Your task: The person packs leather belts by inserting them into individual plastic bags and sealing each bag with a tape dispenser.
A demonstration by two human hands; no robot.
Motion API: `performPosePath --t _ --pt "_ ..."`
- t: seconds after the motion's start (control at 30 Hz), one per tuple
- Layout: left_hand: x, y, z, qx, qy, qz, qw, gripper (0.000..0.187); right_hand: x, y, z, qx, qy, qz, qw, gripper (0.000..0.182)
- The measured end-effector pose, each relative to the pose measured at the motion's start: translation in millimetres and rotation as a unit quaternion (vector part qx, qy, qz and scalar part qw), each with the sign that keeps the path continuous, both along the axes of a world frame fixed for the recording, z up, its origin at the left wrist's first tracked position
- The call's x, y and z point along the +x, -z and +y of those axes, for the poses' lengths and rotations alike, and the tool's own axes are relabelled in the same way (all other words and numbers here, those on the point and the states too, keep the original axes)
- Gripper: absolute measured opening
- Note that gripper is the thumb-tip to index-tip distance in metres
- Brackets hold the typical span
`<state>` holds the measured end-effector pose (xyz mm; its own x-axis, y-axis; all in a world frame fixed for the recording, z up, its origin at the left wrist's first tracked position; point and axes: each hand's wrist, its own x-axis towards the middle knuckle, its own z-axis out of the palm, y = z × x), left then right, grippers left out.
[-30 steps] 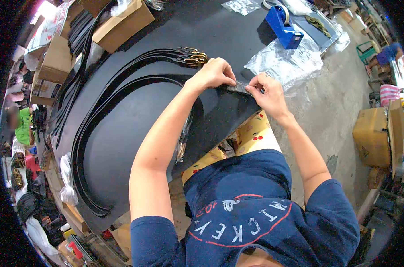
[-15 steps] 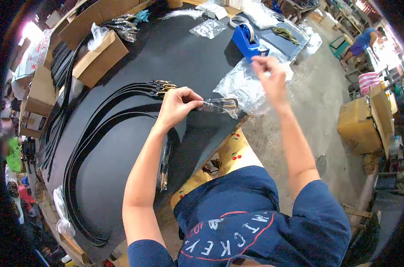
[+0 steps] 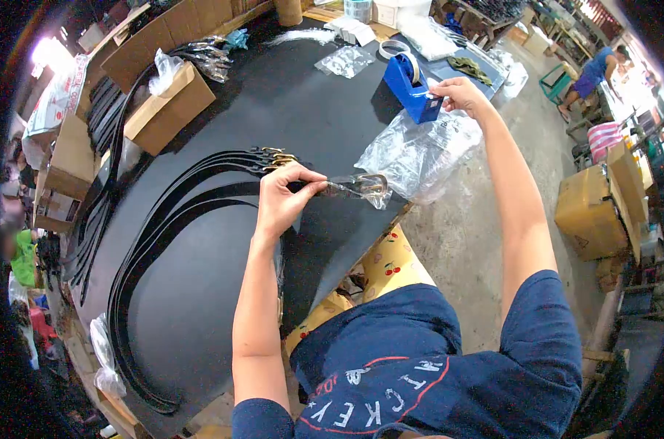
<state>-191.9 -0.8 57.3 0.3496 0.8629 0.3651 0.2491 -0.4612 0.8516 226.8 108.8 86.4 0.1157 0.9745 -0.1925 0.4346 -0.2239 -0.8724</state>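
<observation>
My left hand (image 3: 284, 197) pinches the plastic-wrapped buckle end of a black belt, and the clear-wrapped buckle (image 3: 368, 184) points right from the fingertips. At the front end of a blue tape dispenser (image 3: 412, 89), my right hand (image 3: 456, 96) has its thumb and fingers pressed together; any tape between them is too small to make out. Other black belts (image 3: 145, 252) curve across the dark table (image 3: 193, 293), their gold buckles (image 3: 275, 159) lying just behind my left hand. Clear plastic bags (image 3: 412, 157) lie below the dispenser.
A cardboard box (image 3: 169, 108) stands at the back left, near more black belts (image 3: 103, 183). A small clear bag (image 3: 344, 61) and a dark green cloth (image 3: 469, 70) lie toward the back. Past the table's right edge are a large carton (image 3: 592, 212) and a seated person (image 3: 594, 77).
My right hand has moved up and right to the tape dispenser's front end. My left hand still holds the wrapped buckle end, now slightly lower in view.
</observation>
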Motion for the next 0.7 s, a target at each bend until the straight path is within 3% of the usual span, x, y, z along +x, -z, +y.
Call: performPosePath --t 0.2,0.3,0.47,0.7 --pt "0 2 1 -0.005 -0.007 0.0 1.0 0.009 -9 -8 -13 -0.027 0.047 0.087 0.995 0.028" --pt "1 2 2 0.013 -0.009 0.002 1.0 0.01 -13 -10 -29 -0.005 0.067 0.115 0.991 0.029" --pt "1 1 1 0.043 -0.015 0.003 0.999 0.01 4 18 -41 0.091 0.005 0.283 0.955 0.028" --pt "3 -2 0 0.045 -0.027 -0.017 0.998 0.01 1 49 -48 0.149 0.005 0.358 0.922 0.023"
